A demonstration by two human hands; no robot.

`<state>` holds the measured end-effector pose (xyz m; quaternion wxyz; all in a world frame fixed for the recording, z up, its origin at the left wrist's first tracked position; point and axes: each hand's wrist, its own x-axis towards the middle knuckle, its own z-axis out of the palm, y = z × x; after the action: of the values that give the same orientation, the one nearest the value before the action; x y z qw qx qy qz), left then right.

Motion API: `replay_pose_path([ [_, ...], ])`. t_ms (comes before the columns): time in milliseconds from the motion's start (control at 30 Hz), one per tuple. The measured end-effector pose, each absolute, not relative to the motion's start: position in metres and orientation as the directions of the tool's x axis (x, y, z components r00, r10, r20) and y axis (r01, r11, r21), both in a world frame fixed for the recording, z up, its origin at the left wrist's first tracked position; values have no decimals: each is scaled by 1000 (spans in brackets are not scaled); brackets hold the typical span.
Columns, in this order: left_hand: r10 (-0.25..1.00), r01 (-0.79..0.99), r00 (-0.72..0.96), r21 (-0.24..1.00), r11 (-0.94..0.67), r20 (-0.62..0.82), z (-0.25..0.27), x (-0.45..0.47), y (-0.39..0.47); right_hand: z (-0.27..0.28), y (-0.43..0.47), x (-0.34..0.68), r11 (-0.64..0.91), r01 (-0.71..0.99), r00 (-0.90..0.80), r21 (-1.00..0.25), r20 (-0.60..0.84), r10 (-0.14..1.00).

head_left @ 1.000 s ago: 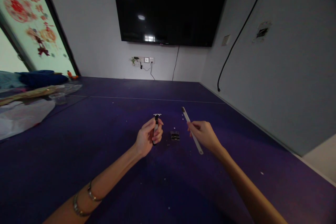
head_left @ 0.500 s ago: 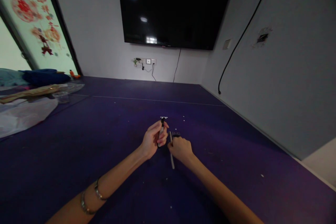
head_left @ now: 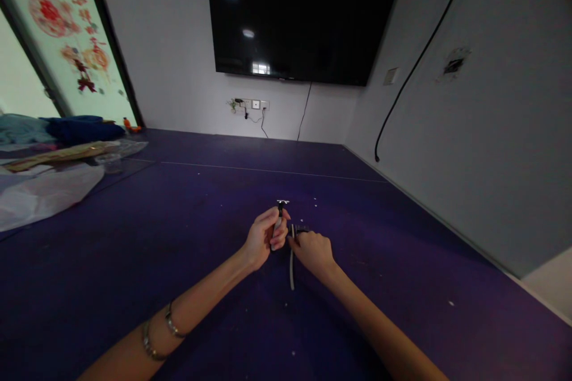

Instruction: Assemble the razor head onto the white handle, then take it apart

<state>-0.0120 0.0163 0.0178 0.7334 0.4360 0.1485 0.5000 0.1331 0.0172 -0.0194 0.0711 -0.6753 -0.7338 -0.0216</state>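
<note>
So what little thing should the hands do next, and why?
Perhaps the right hand should lift the small dark case: it's right there, partly hiding the case while gripping the pale stick. The left hand holds the T-headed tool.

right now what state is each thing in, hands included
left hand: closed around the razor
T-headed razor: held, head up
right hand: curled around the stick
slim pale stick: held, near end pointing toward the wearer
small dark case: partly hidden
television: screen dark, reflecting lights
thick black cable: hanging, lower end loose
plastic sheet: crumpled
</note>
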Motion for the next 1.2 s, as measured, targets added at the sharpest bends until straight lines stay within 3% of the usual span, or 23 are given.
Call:
replay_pose_path([
  [400,861,-561,486,810,172,154,-1,-12,24,-31,49,182,326,928,-291,-181,195,937],
  [900,868,-531,486,824,195,108,-8,-11,26,-35,55,184,326,905,-255,-272,266,929],
  [1100,865,-518,491,833,194,103,-12,-10,27,-27,63,188,352,717,-196,-602,311,930],
  [1200,874,-514,477,836,191,93,-13,-10,27,-22,64,190,287,597,-143,-749,253,957],
])
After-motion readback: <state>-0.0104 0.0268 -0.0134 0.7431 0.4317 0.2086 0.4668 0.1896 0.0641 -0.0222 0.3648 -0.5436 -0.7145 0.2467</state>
